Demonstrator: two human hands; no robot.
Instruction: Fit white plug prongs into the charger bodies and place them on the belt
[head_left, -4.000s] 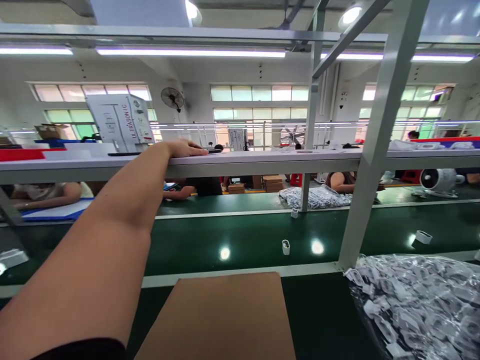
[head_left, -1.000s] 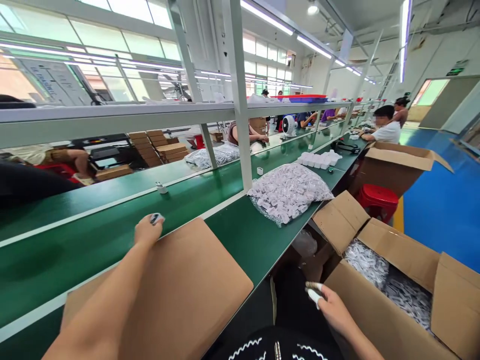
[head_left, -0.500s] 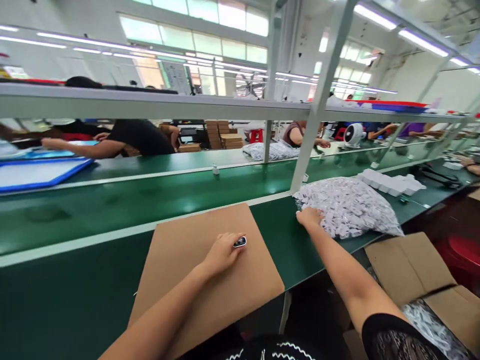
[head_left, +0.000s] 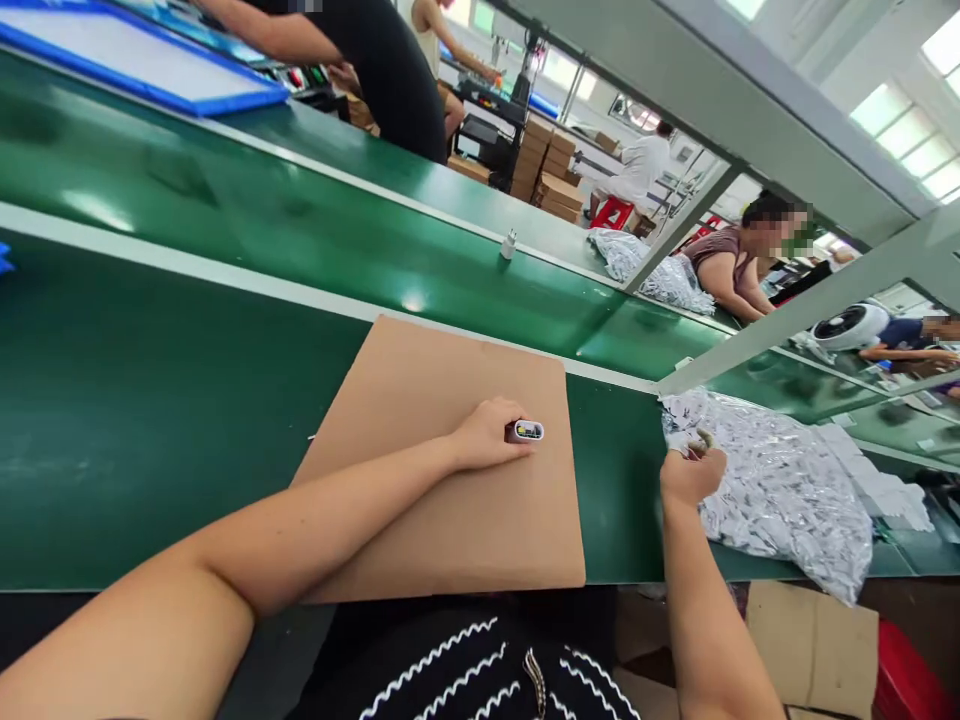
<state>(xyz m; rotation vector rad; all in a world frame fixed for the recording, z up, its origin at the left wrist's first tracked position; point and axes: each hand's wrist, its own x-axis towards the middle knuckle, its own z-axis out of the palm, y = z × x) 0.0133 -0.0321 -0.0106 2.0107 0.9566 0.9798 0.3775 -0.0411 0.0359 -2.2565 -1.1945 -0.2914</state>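
My left hand (head_left: 491, 432) is wrapped round a small white-rimmed device (head_left: 529, 431) whose open end shows dark and yellow parts inside. It rests over a brown cardboard sheet (head_left: 450, 540) on the green bench. On the right, my right hand (head_left: 694, 470) is at the left end of a clear plastic bag (head_left: 780, 480) full of small white parts. Its fingers are closed on something whitish, too small to make out.
A slanting grey post (head_left: 750, 340) rises behind the bag. White trays (head_left: 885, 480) lie right of it. A small white piece (head_left: 508, 245) stands on the green strip behind. Co-workers sit across. Below right are an open carton (head_left: 810, 640) and a red stool (head_left: 904, 675).
The view has tilted and turned downward. My right hand has moved from the bag's near left edge to its opening, fingers now curled. My left hand still holds the device over the cardboard.
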